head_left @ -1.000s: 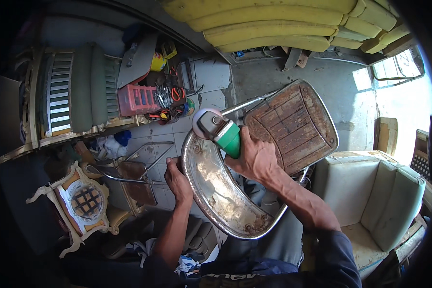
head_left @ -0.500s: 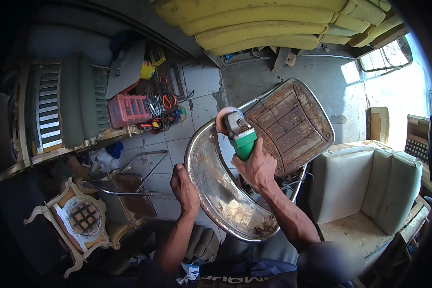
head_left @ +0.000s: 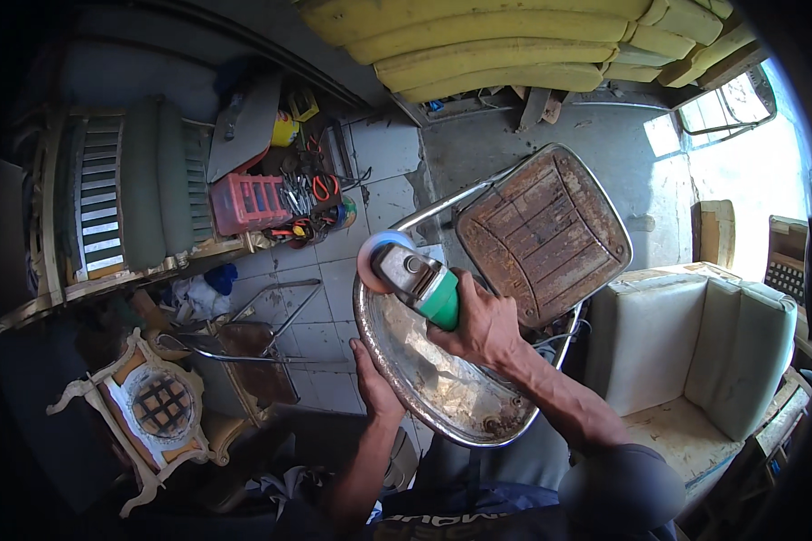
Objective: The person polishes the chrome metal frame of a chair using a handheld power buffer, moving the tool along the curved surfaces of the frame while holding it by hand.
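Grasping the green-bodied angle grinder [head_left: 439,301] is the right hand [head_left: 491,325]; the disc [head_left: 366,270], ahead of its fingers [head_left: 465,293], overlies the metal chair seat [head_left: 451,388] rim. Left hand [head_left: 378,388] beside rim; grip cannot be determined.

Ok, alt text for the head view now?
The right hand grips a green angle grinder, its disc at the upper-left rim of a worn, curved metal chair part; the left hand is at that part's left side. Beyond is a rusty panel.
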Demonstrator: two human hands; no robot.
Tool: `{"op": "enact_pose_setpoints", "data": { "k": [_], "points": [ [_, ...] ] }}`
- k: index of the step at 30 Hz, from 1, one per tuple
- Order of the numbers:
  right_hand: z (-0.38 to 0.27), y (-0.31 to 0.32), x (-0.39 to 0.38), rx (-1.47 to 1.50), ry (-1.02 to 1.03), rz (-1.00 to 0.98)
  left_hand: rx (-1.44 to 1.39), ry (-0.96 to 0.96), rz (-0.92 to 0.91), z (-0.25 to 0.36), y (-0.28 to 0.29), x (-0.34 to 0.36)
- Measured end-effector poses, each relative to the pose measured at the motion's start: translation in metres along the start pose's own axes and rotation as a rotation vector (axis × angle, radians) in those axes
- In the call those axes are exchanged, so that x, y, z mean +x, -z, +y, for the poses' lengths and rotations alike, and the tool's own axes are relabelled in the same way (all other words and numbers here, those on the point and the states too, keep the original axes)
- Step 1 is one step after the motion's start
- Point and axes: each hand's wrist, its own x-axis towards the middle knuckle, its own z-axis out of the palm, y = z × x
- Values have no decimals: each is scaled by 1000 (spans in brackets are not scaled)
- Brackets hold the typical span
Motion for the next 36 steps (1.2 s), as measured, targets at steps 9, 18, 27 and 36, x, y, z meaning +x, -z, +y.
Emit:
{"op": "enact_pose_setpoints", "data": {
  "k": [9, 18, 27, 36],
  "points": [
    [2, -2, -1, 25, -28, -29, 77, -51, -43, -8, 19, 9],
    [4, -15, -20, 62, -15, -4, 24, -54, -4, -5, 10, 5],
    [-6, -8, -19, 40, 12, -59, -120, 23, -73, 2, -1, 2],
    [-1, -14, -28, 68, 16, -39, -125, -12, -128, -9, 12, 7]
  ]
}}
